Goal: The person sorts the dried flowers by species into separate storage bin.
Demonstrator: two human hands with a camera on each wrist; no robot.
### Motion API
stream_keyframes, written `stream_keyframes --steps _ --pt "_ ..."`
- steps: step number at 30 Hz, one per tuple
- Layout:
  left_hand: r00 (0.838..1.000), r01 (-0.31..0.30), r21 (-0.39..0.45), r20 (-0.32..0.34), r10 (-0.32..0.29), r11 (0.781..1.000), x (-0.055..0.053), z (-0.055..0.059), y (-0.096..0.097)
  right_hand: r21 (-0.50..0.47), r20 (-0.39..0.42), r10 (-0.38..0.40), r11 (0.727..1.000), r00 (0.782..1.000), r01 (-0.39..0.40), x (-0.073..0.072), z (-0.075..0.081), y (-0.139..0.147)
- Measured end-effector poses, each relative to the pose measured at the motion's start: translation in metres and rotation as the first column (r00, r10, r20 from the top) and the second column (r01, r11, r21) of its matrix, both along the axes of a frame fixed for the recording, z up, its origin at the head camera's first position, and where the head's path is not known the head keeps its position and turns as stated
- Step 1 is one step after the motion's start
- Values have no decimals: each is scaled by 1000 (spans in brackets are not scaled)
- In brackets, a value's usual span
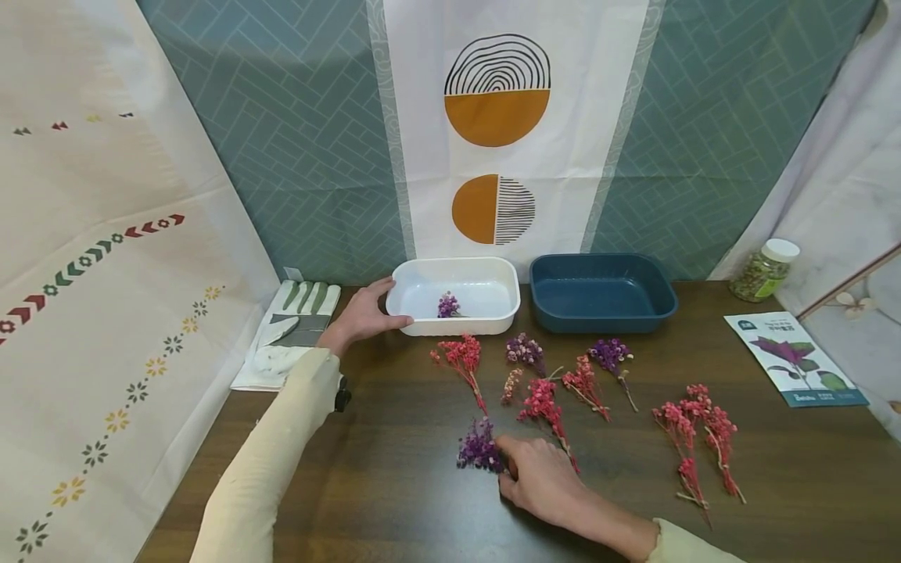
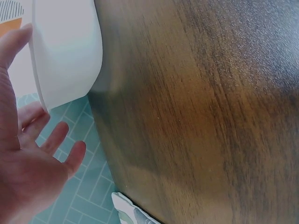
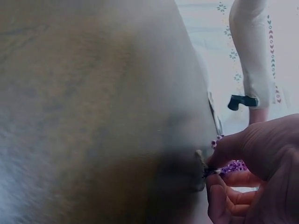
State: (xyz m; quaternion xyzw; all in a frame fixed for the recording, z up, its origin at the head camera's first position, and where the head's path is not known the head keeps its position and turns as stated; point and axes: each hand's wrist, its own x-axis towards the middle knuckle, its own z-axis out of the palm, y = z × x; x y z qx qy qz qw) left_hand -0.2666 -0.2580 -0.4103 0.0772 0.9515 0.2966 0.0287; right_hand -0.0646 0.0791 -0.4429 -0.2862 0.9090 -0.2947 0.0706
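right hand (image 1: 545,485) nearest: thumb and fingers pinch a purple sprig (image 1: 480,450), its flower head pointing left, above the brown table (image 1: 394,469); the head view hides the stem, while the right wrist view shows it jutting past the fingertips, somewhat blurred. just beyond lie dried sprigs: a pink sprig (image 1: 542,400) close by the knuckles, others in pink and purple scattered toward the trays, and a pink cluster (image 1: 681,428) well off to the right. farther back, the left hand (image 1: 362,314) grips the left end of a white tray (image 1: 464,327), thumb over the near rim; its wrist view adds the tray's smooth outer wall and two fingers standing off it, but not the small purple sprig (image 1: 448,305) inside, which only the head view gives. edges: the tray sits near the table's back edge, a narrow gap from a blue tray (image 1: 601,323) at its right, with a white and grey glove (image 1: 278,360) at the left corner and a leaflet (image 1: 802,363) and jar (image 1: 762,272) at the right. wide wood lies between left forearm and right hand, for sideways movement. teal backdrop (image 1: 324,156) stands behind.
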Motion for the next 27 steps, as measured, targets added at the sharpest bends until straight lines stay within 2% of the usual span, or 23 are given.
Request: stream_keyframes --steps 7,14,23,27 --pt "1000 -7 6 9 7 1000 0 0 0 -26 -34 6 1000 999 -7 -7 12 2" --pt "1000 -3 9 8 3 1000 0 0 -1 0 -98 -22 1000 995 22 -19 28 2" --pt "1000 -5 6 11 5 1000 0 -1 -1 -29 -215 -55 998 975 50 -46 48 2" --pt "1000 -5 2 6 5 1000 0 -2 0 -33 -197 -65 998 978 60 -60 56 2"
